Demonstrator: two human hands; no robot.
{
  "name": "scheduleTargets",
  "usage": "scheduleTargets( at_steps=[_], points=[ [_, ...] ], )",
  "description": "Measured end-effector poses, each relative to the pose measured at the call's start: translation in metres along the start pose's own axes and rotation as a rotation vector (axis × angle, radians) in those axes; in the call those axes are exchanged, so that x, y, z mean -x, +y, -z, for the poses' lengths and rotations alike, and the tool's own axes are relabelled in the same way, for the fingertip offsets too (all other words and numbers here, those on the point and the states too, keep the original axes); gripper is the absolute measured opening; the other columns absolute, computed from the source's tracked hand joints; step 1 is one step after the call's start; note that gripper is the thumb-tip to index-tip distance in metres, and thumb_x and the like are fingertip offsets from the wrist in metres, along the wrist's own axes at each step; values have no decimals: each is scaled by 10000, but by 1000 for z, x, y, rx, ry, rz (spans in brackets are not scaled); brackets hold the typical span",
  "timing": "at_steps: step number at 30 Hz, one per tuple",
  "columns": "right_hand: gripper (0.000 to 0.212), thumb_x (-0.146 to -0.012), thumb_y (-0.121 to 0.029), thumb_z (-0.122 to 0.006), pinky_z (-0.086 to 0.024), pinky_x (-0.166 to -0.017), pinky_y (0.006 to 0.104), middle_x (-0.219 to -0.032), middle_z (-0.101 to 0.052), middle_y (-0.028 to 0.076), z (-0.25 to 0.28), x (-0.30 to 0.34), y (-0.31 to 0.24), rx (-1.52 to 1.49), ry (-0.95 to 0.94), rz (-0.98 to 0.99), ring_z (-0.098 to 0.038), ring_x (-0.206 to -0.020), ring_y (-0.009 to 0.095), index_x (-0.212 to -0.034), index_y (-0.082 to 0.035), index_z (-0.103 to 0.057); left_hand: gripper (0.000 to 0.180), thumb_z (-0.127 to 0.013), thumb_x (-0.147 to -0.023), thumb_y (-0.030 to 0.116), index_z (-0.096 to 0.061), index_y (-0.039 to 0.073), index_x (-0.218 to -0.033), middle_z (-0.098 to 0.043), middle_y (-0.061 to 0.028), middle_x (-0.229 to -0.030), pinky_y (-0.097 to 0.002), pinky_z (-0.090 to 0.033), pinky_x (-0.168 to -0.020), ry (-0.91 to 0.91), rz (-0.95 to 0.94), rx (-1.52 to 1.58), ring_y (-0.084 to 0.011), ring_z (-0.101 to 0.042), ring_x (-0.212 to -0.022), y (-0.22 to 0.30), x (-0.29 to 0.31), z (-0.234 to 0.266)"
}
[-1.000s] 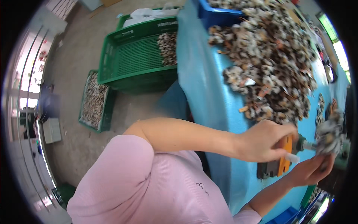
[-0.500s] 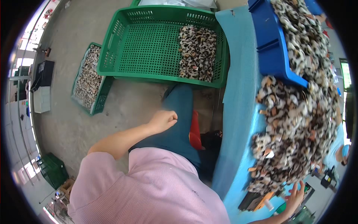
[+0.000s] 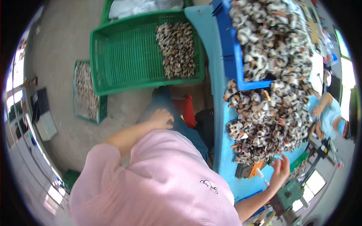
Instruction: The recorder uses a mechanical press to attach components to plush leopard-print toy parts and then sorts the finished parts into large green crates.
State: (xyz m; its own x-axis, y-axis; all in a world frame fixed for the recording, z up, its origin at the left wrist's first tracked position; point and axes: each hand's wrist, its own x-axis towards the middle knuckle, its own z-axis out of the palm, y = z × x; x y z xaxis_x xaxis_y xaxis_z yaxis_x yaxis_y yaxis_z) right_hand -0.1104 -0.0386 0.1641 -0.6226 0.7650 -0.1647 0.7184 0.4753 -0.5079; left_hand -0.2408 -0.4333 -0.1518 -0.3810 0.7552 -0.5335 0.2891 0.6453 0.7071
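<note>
Blue table (image 3: 220, 124), left hand (image 3: 162, 118) on knee, right hand (image 3: 279, 171) open

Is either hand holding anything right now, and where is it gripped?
Left hand rests on the person's thigh, holding nothing. Right hand is open over the blue table beside a small white piece; no grip shows.

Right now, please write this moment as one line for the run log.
left hand: empty, resting on knee | right hand: open over blue table, nothing gripped | heap of small mottled brown-white pieces: beside right hand | green plastic crate: on floor
</note>
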Motion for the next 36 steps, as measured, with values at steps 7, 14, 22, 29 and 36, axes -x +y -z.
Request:
scheduleTargets(
  at_steps=[7,14,22,29,36],
  points=[
    [257,-751,-132,-638,-476,-640,304,-823,-607,120,-77,52,35,229,-24,-108,-587,-689,205,-956,10,-576,253,-650,-732,218,-622,90,-948,-623,-88,-946,-338,-424,-848,105,50,490,-240,-557,-953,-57,42,47],
    [325,-730,-54,-631,-474,-658,303,-953,-512,118,-116,99,19,47,306,-221,-541,-765,214,-1035,0,-531,204,-597,-760,55,-580,42,-963,-629,-38,-777,-229,-435,-570,139,454,660,-95,-559,-672,-75,50,144],
    [457,-665,-106,-695,-338,-938,396,-1169,-428,175,-101,56,0,63,657,-85,-419,-1098,344,-1073,-23,-506,197,-592,-771,56,-570,26,-964,-598,-25,-774,-212,-439,-600,199,269,567,-91,-550,-670,-7,11,222],
    [905,-522,-298,-816,-253,-1007,463,-1336,-286,158,-49,-49,-6,201,707,91,-266,-1232,346,-1282,-139,-350,325,-608,-716,-5,-530,-5,-1032,-551,-92,-963,-241,-450,-689,102,-356,115,-143,-545,-781,184,-35,253],
    [1094,-498,-346,-831,-259,-916,640,-1384,-191,147,-61,-101,-2,139,359,-58,-204,-1260,401,-1373,-216,-187,775,-739,-592,25,-383,113,-1274,-261,-181,-1365,-414,-312,-997,214,-890,-424,-376,-313,-1232,360,-126,239]
  ],
)
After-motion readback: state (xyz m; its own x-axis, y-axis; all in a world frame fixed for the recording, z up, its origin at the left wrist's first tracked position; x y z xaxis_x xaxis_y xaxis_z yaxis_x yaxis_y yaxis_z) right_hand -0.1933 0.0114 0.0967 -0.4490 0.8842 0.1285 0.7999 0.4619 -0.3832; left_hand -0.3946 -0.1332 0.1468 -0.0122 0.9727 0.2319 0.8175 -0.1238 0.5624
